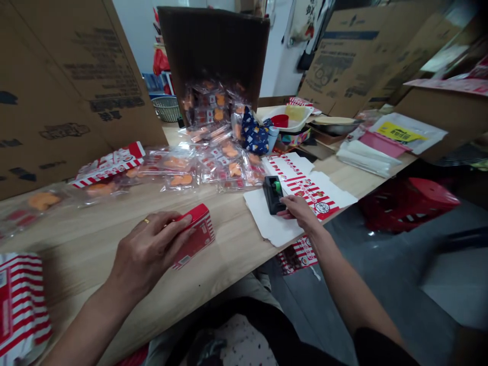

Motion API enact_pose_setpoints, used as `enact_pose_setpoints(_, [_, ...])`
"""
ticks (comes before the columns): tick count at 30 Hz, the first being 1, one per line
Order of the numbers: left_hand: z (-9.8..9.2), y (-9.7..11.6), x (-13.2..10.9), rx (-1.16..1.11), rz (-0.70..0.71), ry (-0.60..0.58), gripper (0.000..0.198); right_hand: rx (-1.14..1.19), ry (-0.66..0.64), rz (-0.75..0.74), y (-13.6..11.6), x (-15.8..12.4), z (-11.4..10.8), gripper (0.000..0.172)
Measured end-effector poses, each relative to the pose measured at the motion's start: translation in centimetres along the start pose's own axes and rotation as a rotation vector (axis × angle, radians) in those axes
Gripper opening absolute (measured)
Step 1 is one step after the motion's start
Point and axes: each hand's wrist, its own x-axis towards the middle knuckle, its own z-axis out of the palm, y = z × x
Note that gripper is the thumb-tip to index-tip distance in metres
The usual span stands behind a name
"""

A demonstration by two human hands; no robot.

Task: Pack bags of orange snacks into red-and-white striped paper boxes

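Note:
My left hand (147,249) is closed around a small red carton (196,235) with red-and-white striped edges, held upright on the wooden table. The thumb and fingers grip its near side and top edge. My right hand (299,209) has its fingers closed at the near end of a black tape dispenser (271,195) with a green core. Whether a strip of tape is between the fingertips, I cannot make out. The dispenser stands on flat, unfolded carton blanks (259,213), some white side up, others showing red stripes.
Clear-wrapped packs (229,165) with orange pieces spill from a large open cardboard box (213,46). A striped carton (110,165) lies at the left, with a striped package (21,305) nearer. Beyond the blanks are a blue patterned cloth (254,133) and a white basin (301,114). A red stool (412,203) stands right.

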Motion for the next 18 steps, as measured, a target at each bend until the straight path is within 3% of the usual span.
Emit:
enact_pose_setpoints(5, [0.1, 0.8, -0.1, 0.031, 0.027, 0.062, 0.012, 0.191, -0.001, -0.025, 0.2, -1.0, -0.1, 0.021])
enact_pose_setpoints(9, [0.5, 1.0, 0.0, 0.007, 0.013, 0.114, 0.010, 0.168, 0.095, -0.068, 2.3, -1.6, 0.9, 0.030])
enact_pose_setpoints(14, [-0.5, 1.2, -0.8, -0.003, -0.055, 0.012, 0.019, 0.024, 0.223, -0.136, 4.8, -2.6, 2.0, 0.028])
enact_pose_setpoints(18, [-1.3, 1.7, -1.8, 0.051, -0.116, -0.021, 0.030, -0.038, 0.266, -0.285, 3.9, -5.4, 2.9, 0.013])
